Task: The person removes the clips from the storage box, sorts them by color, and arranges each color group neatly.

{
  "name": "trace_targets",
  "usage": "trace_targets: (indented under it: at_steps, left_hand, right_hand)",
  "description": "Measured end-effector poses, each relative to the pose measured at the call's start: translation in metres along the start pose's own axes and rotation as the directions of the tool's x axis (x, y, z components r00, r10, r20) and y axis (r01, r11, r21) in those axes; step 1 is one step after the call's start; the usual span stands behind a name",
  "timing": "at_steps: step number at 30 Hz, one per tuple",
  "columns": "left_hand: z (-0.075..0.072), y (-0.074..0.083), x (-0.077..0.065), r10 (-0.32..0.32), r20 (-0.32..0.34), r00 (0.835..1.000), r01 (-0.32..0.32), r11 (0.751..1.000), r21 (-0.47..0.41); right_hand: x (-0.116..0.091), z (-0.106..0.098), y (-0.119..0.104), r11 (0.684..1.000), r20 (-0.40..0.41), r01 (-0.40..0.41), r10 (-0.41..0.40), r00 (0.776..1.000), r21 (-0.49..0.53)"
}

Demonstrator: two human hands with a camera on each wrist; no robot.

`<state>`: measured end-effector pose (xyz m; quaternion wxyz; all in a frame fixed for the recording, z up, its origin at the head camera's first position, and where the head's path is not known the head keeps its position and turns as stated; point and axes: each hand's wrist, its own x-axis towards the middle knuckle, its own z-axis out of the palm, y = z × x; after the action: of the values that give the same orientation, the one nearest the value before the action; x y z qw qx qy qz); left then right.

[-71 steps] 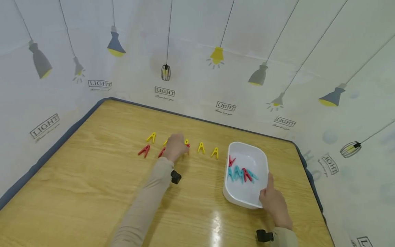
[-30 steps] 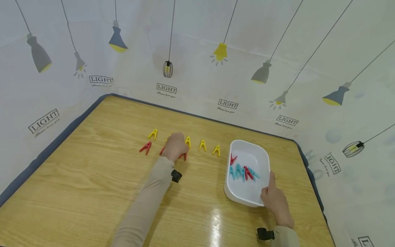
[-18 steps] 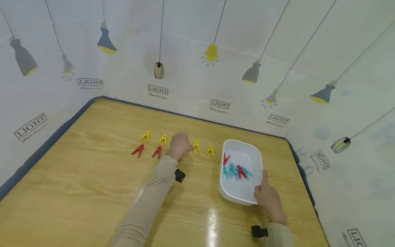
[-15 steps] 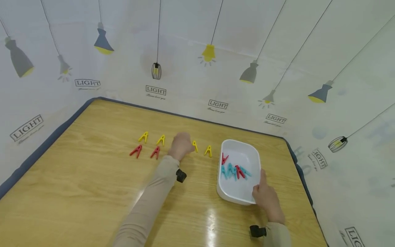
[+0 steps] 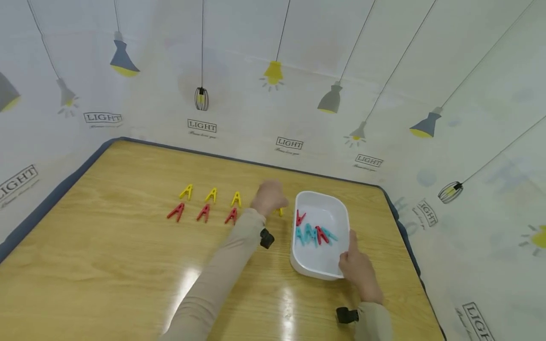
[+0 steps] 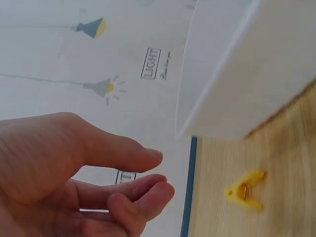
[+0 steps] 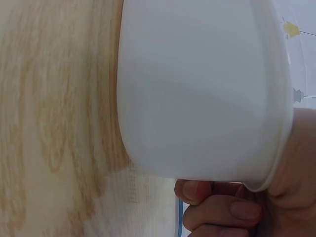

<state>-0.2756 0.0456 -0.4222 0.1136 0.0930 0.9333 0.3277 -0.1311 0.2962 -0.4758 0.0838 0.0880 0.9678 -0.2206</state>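
My left hand [image 5: 269, 198] hovers over the table just left of a white plastic box [image 5: 317, 270]. In the left wrist view its thumb and fingers are apart with nothing between them. A yellow clothespin [image 6: 246, 190] lies beyond the fingertips. My right hand [image 5: 359, 271] grips the box's near right corner, thumb over the rim and fingers curled beneath it. Inside the box are several blue clothespins [image 5: 308, 233] and two red clothespins [image 5: 322, 235]. Left of my hand, three red clothespins [image 5: 204, 212] lie in a row below yellow clothespins [image 5: 211, 195]. My left hand may hide another yellow one.
The wooden table [image 5: 128, 265] has a dark blue edging [image 5: 239, 162] along the wall. A pale wall covering [image 5: 239, 57] printed with lamps rises behind it and along its sides.
My left hand has released a red clothespin below the third yellow one and moved right toward the box. The head view has swung right. My right hand keeps its grip.
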Motion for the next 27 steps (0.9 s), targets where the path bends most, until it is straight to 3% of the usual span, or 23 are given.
trace_targets:
  at_steps: [14,22,27]
  left_hand:
    - [0.027,0.039,0.013,0.052,0.074,0.996,-0.048,0.998,-0.051]
    - [0.046,0.053,0.024,0.125,0.094,0.988,-0.128,0.991,0.032]
    - [0.056,0.065,0.023,0.171,0.086,0.981,-0.178,0.981,0.081]
  right_hand:
    - [0.003,0.002,0.006,1.000,-0.019,-0.022,0.022,1.000,0.015]
    - [0.004,0.005,0.008,1.000,-0.026,-0.030,0.030,0.999,0.009]
    - [0.005,0.004,0.011,0.999,-0.025,-0.034,0.033,0.999,-0.023]
